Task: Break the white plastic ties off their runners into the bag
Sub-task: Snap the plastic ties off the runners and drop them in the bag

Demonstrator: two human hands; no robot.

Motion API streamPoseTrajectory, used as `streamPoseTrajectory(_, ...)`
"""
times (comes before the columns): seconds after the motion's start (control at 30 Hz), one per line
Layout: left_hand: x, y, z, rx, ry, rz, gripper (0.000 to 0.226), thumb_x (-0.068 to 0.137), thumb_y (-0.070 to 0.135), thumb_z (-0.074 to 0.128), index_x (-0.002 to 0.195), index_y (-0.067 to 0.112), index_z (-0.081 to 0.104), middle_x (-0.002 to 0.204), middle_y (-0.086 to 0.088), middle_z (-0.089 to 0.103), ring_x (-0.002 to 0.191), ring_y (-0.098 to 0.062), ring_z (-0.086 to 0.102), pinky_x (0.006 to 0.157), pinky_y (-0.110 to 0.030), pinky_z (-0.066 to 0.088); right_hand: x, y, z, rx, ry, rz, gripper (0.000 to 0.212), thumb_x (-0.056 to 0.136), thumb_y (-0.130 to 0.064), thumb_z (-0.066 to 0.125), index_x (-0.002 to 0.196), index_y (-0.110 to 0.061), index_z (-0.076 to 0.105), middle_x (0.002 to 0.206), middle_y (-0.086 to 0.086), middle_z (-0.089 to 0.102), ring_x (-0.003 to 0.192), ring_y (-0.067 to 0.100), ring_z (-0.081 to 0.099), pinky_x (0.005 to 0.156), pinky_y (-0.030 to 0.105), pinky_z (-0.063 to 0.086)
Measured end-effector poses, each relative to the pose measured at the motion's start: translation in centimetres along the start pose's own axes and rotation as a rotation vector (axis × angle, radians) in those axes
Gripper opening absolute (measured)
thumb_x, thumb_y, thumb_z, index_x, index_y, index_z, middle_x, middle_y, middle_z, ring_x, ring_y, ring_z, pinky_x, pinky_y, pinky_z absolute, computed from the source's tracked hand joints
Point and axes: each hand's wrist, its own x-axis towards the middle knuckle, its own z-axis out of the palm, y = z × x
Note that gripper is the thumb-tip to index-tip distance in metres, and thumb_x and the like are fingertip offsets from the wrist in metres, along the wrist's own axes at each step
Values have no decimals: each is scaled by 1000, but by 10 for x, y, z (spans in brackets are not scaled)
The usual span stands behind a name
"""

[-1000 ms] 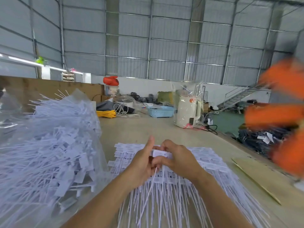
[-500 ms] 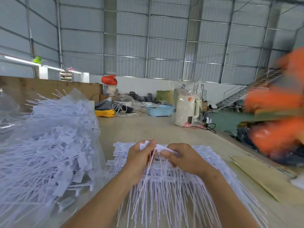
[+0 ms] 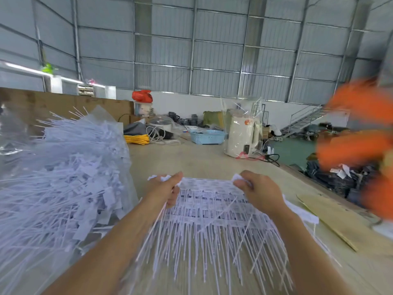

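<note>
A stack of white plastic ties on runners (image 3: 212,209) lies on the wooden table (image 3: 191,158) in front of me, long tails pointing toward me. My left hand (image 3: 165,189) grips a bunch of white ties, their tails hanging down from my fist. My right hand (image 3: 257,189) pinches a white piece at the stack's far right edge. The two hands are apart, one at each side of the stack. A large clear plastic bag (image 3: 63,184) full of loose white ties bulges at my left.
A blurred orange shape (image 3: 359,145) moves at the right edge. A cardboard sheet (image 3: 340,220) lies on the table at the right. Farther back stand a wrapped white appliance (image 3: 242,137), a blue basket (image 3: 207,136), yellow cord (image 3: 137,139) and cables.
My hands, close together over the stack's middle before, have pulled apart sideways; the left now holds a bunch of ties and the right a white piece. The orange blur shifted.
</note>
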Motion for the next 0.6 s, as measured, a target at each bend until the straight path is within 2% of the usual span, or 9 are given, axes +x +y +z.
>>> streamPoseTrajectory(0.07, 1, -3, -3, 24, 34, 73, 34, 93, 30, 58, 65, 13, 46, 43, -1, 45, 28, -9, 32, 33, -15, 26, 3, 2, -2, 177, 55, 21, 33, 93, -35, 53, 65, -26, 38, 59, -4, 41, 63, 21, 44, 59, 32, 33)
streamPoseTrajectory(0.17, -13, -11, 16, -32, -50, 123, 16, 94, 21, 58, 80, 13, 57, 54, -3, 64, 34, -9, 44, 35, -17, 35, 3, -34, 10, 321, -40, -112, 16, 90, -34, 59, 82, -21, 55, 65, -7, 48, 62, 15, 44, 60, 30, 35)
streamPoseTrajectory(0.23, -21, -13, 29, 2, -145, 138, 16, 95, 17, 56, 82, 12, 64, 55, -3, 61, 39, -9, 45, 38, -18, 34, 0, -52, 18, 356, -81, -190, 16, 87, -34, 63, 89, -18, 59, 64, -8, 51, 60, 12, 46, 58, 26, 35)
streamPoseTrajectory(0.3, -27, -11, 35, 9, -165, 119, 22, 95, 16, 52, 82, 13, 69, 61, -6, 59, 47, -13, 48, 44, -20, 37, -1, -57, 21, 359, -74, -211, 18, 85, -33, 66, 88, -17, 58, 61, -6, 50, 58, 12, 47, 57, 26, 35)
streamPoseTrajectory(0.37, -29, -9, 37, -64, -166, 22, 36, 100, 35, 43, 91, 10, 66, 68, -11, 61, 52, -18, 56, 47, -21, 43, -2, -57, 22, 383, -57, -196, 20, 83, -31, 69, 87, -18, 54, 58, -7, 46, 53, 6, 44, 52, 21, 31)
streamPoseTrajectory(0.43, -30, -7, 35, -127, -231, -50, 58, 95, 56, 35, 95, 6, 63, 65, -11, 61, 48, -19, 57, 46, -23, 42, -2, -57, 24, 397, -37, -183, 26, 80, -28, 72, 89, -20, 49, 56, -9, 40, 51, 2, 44, 49, 17, 31)
streamPoseTrajectory(0.47, -30, -7, 35, -129, -262, -50, 59, 92, 59, 37, 95, 5, 62, 63, -9, 59, 47, -19, 56, 47, -23, 41, -1, -57, 24, 394, -29, -181, 31, 78, -28, 74, 90, -20, 47, 57, -10, 39, 51, 0, 44, 50, 16, 31)
streamPoseTrajectory(0.6, -29, -14, 34, -60, -260, 74, 26, 90, 30, 62, 100, 6, 60, 50, 2, 54, 45, -12, 50, 44, -21, 37, -1, -58, 26, 444, -58, -180, 42, 71, -19, 79, 94, -25, 45, 66, -10, 46, 61, -2, 47, 54, 15, 33)
